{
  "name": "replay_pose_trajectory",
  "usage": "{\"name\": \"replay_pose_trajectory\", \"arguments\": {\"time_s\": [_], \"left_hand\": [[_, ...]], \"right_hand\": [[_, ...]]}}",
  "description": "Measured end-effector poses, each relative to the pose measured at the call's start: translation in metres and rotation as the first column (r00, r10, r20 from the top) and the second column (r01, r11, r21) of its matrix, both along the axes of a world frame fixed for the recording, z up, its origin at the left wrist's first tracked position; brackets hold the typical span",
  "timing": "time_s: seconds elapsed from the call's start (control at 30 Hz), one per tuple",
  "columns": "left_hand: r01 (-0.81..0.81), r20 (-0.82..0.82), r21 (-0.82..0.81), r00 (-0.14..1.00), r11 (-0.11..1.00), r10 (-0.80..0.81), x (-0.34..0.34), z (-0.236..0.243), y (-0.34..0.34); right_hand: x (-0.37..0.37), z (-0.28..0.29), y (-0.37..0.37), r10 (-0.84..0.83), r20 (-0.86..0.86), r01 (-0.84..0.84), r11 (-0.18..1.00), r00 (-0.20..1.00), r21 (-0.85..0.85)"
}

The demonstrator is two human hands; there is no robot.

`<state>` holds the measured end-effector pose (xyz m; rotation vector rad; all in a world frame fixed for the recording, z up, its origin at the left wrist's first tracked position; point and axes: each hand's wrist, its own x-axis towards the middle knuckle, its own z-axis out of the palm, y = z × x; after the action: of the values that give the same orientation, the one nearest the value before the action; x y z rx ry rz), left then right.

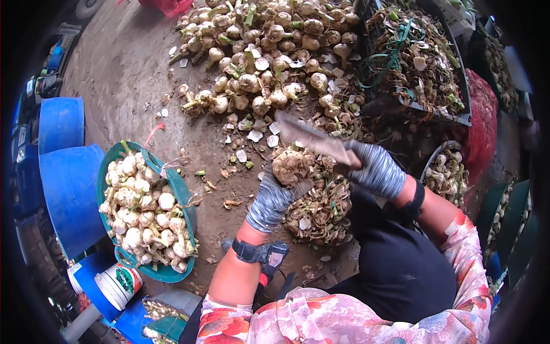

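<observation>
My left hand point(268, 198), in a grey knit glove, is closed around a garlic bulb point(292, 165) with its brown, root-covered side up. My right hand point(375, 169), gloved the same way, grips the handle of a knife point(312, 139). Its broad blade, slightly blurred, points left just above the bulb. Beneath my hands lies a heap of root and stem trimmings point(321, 215). In front spreads a large pile of dirty garlic bulbs point(249, 83) with short stems, white cut pieces scattered among them.
A green tub point(192, 229) full of cleaner garlic bulbs stands at my left. Beyond it are blue barrels point(69, 189) and a white bucket point(112, 286). A dark crate point(467, 109) of trimmings stands at far right, beside a red mesh sack point(482, 126). My bent knee point(409, 266) is below.
</observation>
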<state>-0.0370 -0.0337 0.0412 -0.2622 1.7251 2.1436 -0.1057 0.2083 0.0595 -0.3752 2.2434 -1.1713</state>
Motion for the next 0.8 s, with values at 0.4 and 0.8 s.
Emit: {"name": "replay_pose_trajectory", "arguments": {"time_s": [0.4, 0.8], "left_hand": [[0.123, -0.17, -0.31, 0.968, 0.943, -0.183, 0.044, -0.041, -0.026], [-0.047, -0.406, -0.341, 0.908, 0.939, -0.102, 0.04, 0.028, 0.033]], "right_hand": [[0.009, 0.026, -0.034, 0.523, -0.216, -0.475, 0.847, 0.824, 0.238], [-0.013, -0.086, 0.047, 0.026, -0.09, 0.02, 0.878, 0.996, 0.479]]}}
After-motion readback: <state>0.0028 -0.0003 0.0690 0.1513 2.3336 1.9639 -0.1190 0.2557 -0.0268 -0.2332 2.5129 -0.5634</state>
